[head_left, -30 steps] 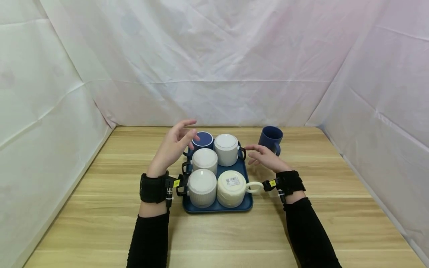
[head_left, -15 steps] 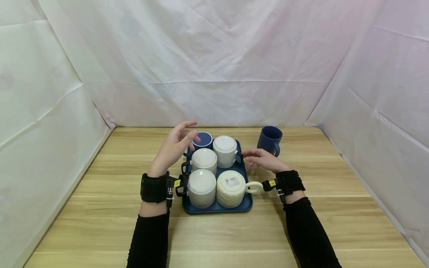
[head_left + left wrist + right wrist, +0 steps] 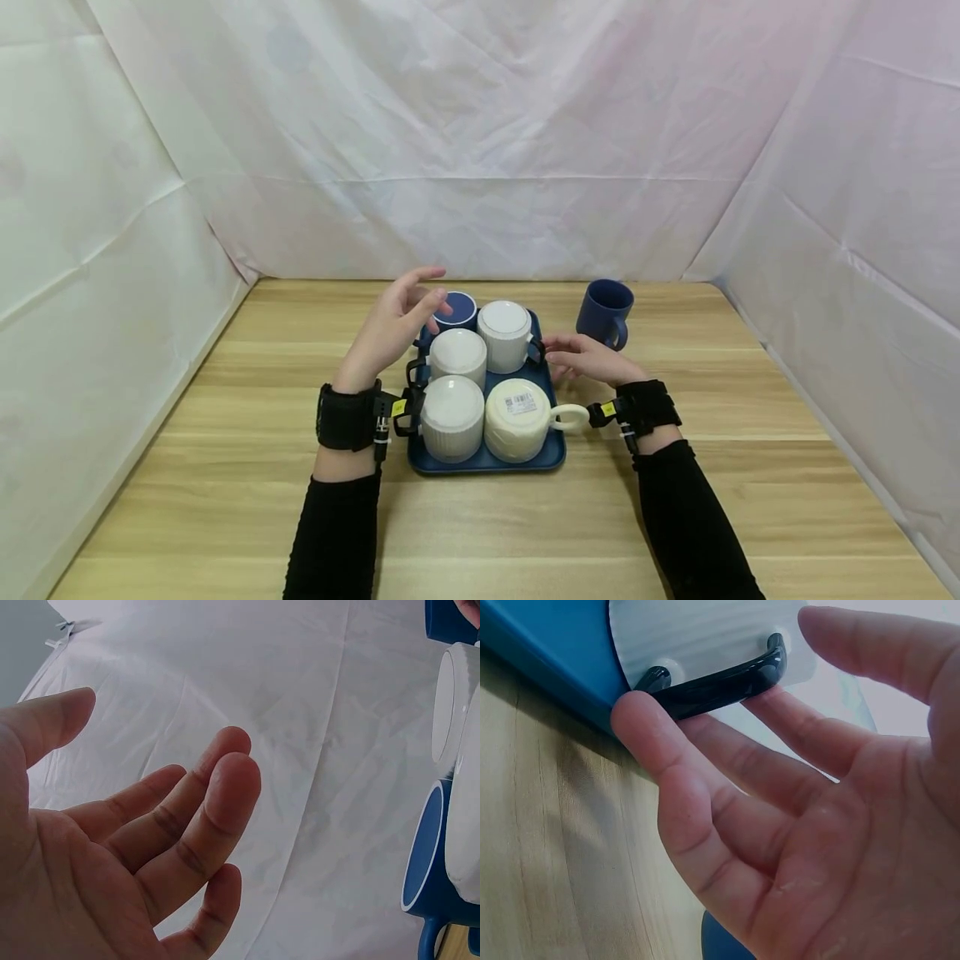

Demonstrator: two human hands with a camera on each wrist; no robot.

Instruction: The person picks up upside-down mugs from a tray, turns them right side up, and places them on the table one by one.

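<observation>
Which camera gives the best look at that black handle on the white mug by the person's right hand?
The right wrist view: the black handle fills the frame, with the right hand and its fingertips right at it. The head view shows it only as a small dark loop beside the white mug. The left wrist view misses it.

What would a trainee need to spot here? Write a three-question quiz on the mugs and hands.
1. How many mugs stand upside down on the blue tray?
2. True or false: the right hand is at the black handle of a white mug.
3. Where is the upright blue mug? A on the tray; B on the table, right of the tray; C in the left hand.

Key: 1. five; 2. true; 3. B
</observation>
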